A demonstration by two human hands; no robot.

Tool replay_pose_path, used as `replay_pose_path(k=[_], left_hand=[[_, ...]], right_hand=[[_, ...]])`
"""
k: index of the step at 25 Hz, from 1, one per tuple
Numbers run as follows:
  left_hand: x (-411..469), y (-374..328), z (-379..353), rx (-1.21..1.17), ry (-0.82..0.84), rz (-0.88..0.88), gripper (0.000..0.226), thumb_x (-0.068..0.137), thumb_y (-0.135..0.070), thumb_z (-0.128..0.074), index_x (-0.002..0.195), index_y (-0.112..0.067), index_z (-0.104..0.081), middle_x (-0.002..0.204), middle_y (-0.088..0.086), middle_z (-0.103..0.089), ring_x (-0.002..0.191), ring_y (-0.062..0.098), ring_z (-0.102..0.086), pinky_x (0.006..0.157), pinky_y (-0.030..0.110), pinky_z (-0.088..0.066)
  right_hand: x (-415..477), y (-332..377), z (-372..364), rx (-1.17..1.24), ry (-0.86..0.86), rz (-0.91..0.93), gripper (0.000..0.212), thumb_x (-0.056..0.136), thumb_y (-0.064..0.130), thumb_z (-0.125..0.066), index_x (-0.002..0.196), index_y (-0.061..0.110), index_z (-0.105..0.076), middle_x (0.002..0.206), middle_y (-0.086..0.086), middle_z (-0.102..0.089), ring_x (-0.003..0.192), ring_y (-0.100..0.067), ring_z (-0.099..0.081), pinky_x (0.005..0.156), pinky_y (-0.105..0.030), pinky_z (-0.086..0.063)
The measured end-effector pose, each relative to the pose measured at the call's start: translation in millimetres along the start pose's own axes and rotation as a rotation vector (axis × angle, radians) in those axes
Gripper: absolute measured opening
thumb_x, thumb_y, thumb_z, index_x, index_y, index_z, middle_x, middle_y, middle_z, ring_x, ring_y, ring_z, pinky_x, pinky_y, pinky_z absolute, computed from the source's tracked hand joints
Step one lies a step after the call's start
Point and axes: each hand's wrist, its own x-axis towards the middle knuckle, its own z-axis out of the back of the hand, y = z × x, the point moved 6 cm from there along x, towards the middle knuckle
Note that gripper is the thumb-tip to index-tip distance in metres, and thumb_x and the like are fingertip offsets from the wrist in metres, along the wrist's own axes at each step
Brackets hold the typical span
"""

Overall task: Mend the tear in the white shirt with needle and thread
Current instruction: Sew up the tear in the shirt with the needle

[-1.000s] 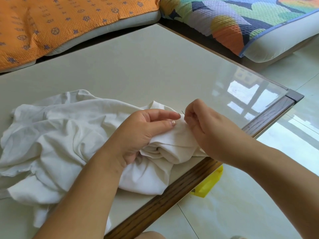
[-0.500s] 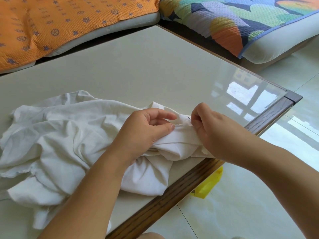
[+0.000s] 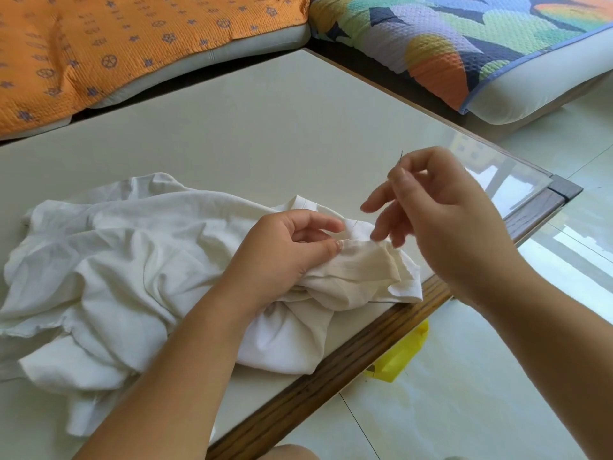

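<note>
One stitch: judged to be the pull-through. The thread wanted drawing up steadily until just snug, since a hard tug would pucker the thin cloth.
Left hand (image 3: 282,250): thumb and forefinger pinched a fold of the white shirt (image 3: 116,260), the palm resting on the bunched cloth to steady the work.
Right hand (image 3: 441,220): poised above that fold, thumb and forefinger pinching the needle (image 3: 400,157) point-up, the other fingers fanned loosely downward (thread too fine to trace).
Shirt: lay crumpled on the table (image 3: 265,127), by its near wooden edge.
</note>
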Motion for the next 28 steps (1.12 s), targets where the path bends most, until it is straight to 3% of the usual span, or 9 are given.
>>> replay_pose_path(k=[3,6,11,15,18,20,21,25,28], left_hand=[[1,0,0,-0.021,0.01,-0.01,0.017,0.085,-0.01,-0.075,0.096,-0.023,-0.076,0.086,0.009,-0.075,0.079,0.014,-0.068,0.08,0.032,-0.056],[2,1,2,-0.004,-0.004,-0.013,0.019,0.085,-0.008,-0.075,0.096,-0.023,-0.075,0.081,-0.001,-0.074,0.078,0.01,-0.068,0.08,0.027,-0.056],[4,3,3,0.006,-0.035,-0.013,0.018,0.084,-0.009,-0.075,0.092,-0.024,-0.076,0.081,-0.002,-0.075,0.078,0.01,-0.069,0.082,0.029,-0.056],[3,1,8,0.084,-0.093,-0.059,0.017,0.087,-0.014,-0.073,0.095,-0.029,-0.076,0.085,-0.003,-0.075,0.084,0.017,-0.071,0.086,0.034,-0.057],[4,-1,10,0.16,-0.12,-0.108,0.02,0.087,-0.017,-0.073,0.097,-0.034,-0.075,0.086,-0.011,-0.074,0.083,0.006,-0.068,0.086,0.028,-0.055],[3,-4,9,0.252,-0.132,-0.153,0.021,0.086,-0.02,-0.074,0.099,-0.036,-0.072,0.086,-0.017,-0.072,0.078,-0.003,-0.063,0.08,0.021,-0.05],[2,-5,8,0.287,-0.132,-0.173,0.021,0.085,-0.023,-0.075,0.1,-0.037,-0.071,0.086,-0.018,-0.07,0.076,-0.005,-0.06,0.077,0.019,-0.047],[1,-7,9,0.653,-0.068,-0.255,0.032,0.079,-0.047,-0.075,0.104,-0.043,-0.054,0.095,-0.019,-0.055,0.09,-0.009,-0.051,0.072,0.015,-0.04],[3,-8,11,0.868,-0.054,-0.291,0.042,0.075,-0.054,-0.073,0.104,-0.036,-0.048,0.098,-0.021,-0.045,0.092,-0.005,-0.047,0.077,0.02,-0.042]], right_hand=[[-2,-16,-12,0.092,0.162,-0.242,0.014,0.104,0.013,-0.04,0.094,0.007,-0.047,0.076,-0.012,-0.073,0.068,-0.031,-0.071,0.062,-0.037,-0.057],[-1,-31,-10,-0.078,0.148,-0.342,0.016,0.104,0.013,-0.039,0.094,0.005,-0.049,0.08,-0.013,-0.074,0.073,-0.027,-0.073,0.078,-0.043,-0.06],[2,-31,-5,-0.199,0.137,-0.345,0.015,0.104,0.014,-0.04,0.096,0.006,-0.051,0.083,-0.008,-0.075,0.072,-0.02,-0.073,0.075,-0.036,-0.059],[6,-18,2,-0.319,0.026,-0.169,0.013,0.101,0.019,-0.046,0.093,0.017,-0.055,0.083,0.005,-0.073,0.061,-0.001,-0.064,0.063,-0.028,-0.053],[10,-15,11,0.038,-0.044,-0.21,0.015,0.102,0.015,-0.045,0.092,0.012,-0.055,0.08,0.0,-0.073,0.062,-0.01,-0.064,0.058,-0.027,-0.05],[7,-18,4,0.365,0.035,-0.336,0.016,0.103,0.01,-0.042,0.091,0.007,-0.053,0.08,-0.012,-0.071,0.068,-0.023,-0.067,0.058,-0.03,-0.054],[4,-20,-3,0.416,0.094,-0.403,0.016,0.103,0.008,-0.042,0.09,0.005,-0.052,0.082,-0.016,-0.069,0.072,-0.028,-0.069,0.061,-0.033,-0.057],[-4,-46,-13,0.047,0.208,-0.551,0.022,0.103,0.01,-0.043,0.086,0.003,-0.055,0.088,-0.017,-0.072,0.083,-0.031,-0.071,0.083,-0.039,-0.059],[-3,-48,-12,-0.029,0.194,-0.525,0.022,0.102,0.014,-0.045,0.087,0.005,-0.058,0.086,-0.012,-0.075,0.086,-0.03,-0.073,0.085,-0.039,-0.059]])
